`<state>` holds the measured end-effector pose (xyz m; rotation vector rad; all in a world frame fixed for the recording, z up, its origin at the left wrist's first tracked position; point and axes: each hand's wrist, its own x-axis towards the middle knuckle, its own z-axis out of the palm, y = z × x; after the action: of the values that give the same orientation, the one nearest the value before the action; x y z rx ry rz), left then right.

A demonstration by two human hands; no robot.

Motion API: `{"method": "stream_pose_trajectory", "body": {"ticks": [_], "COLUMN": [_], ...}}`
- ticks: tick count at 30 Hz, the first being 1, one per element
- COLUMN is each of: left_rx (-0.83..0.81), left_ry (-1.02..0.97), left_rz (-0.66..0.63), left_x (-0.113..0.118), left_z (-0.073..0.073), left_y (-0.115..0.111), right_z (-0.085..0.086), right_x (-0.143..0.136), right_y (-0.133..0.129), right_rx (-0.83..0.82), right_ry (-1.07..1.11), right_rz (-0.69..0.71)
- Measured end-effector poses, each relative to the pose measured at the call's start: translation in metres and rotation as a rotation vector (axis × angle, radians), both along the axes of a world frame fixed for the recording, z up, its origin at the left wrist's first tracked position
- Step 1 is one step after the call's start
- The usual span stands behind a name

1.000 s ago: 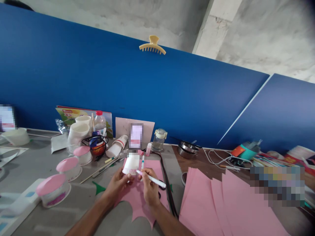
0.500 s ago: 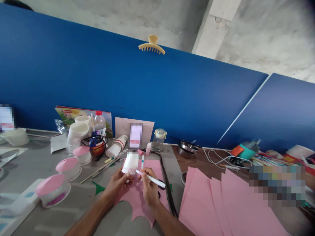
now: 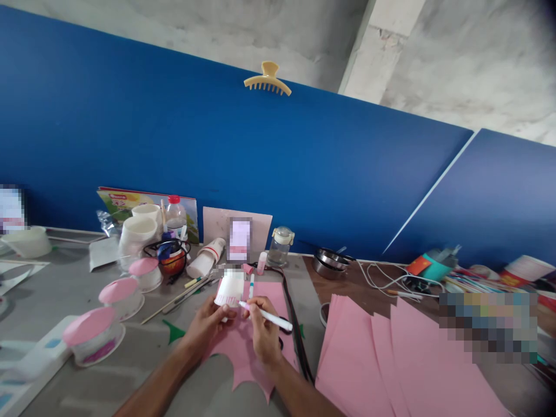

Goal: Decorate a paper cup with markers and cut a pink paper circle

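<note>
My left hand (image 3: 208, 324) is closed round the lower side of a white paper cup (image 3: 231, 286), which has pink strokes along its rim. In my right hand (image 3: 264, 333) is a white marker (image 3: 276, 320), its pink tip at the right side of the cup's rim. Both hands are above a pink paper with a scalloped edge (image 3: 245, 368). Black scissor handles (image 3: 285, 325) show partly behind my right hand. A second marker with a blue band (image 3: 252, 284) lies just beyond the cup.
Three cups with pink tops (image 3: 89, 327) stand at the left, beside a green scrap (image 3: 174, 332). Pink sheets (image 3: 356, 353) lie at the right. Behind are a glass jar (image 3: 281, 246), metal bowls (image 3: 330, 264), stacked white cups (image 3: 138, 234) and a blue partition (image 3: 260, 150).
The marker tip has shifted very slightly left along the cup's rim. Both hands keep their hold and have hardly moved.
</note>
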<state>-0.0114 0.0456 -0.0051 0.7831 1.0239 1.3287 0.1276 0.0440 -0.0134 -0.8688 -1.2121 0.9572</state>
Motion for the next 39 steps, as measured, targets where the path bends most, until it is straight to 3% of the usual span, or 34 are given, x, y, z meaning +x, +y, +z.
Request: {"method": "stream_pose_trajectory", "body": {"ticks": [9,21,31,39], "left_rx": [-0.007,-0.009,-0.003,-0.019], "left_ry": [0.009,-0.006,-0.005,0.002], "left_rz": [0.005,-0.002,-0.006,0.007], "left_x": [0.0,0.003,0.0,0.0], "left_z": [0.0,0.01,-0.003,-0.001], "left_y": [0.001,-0.003,0.001,0.001], "right_z": [-0.001,-0.003,0.0,0.001], "right_x": [-0.001,-0.001,-0.002,-0.001], "right_y": [0.0,0.002,0.002,0.001], "right_rx": [0.004,-0.018,-0.022,0.006], "right_ry": [0.013,-0.015,-0.011,0.012], "right_rz": [-0.01,-0.013,-0.042,-0.02]}}
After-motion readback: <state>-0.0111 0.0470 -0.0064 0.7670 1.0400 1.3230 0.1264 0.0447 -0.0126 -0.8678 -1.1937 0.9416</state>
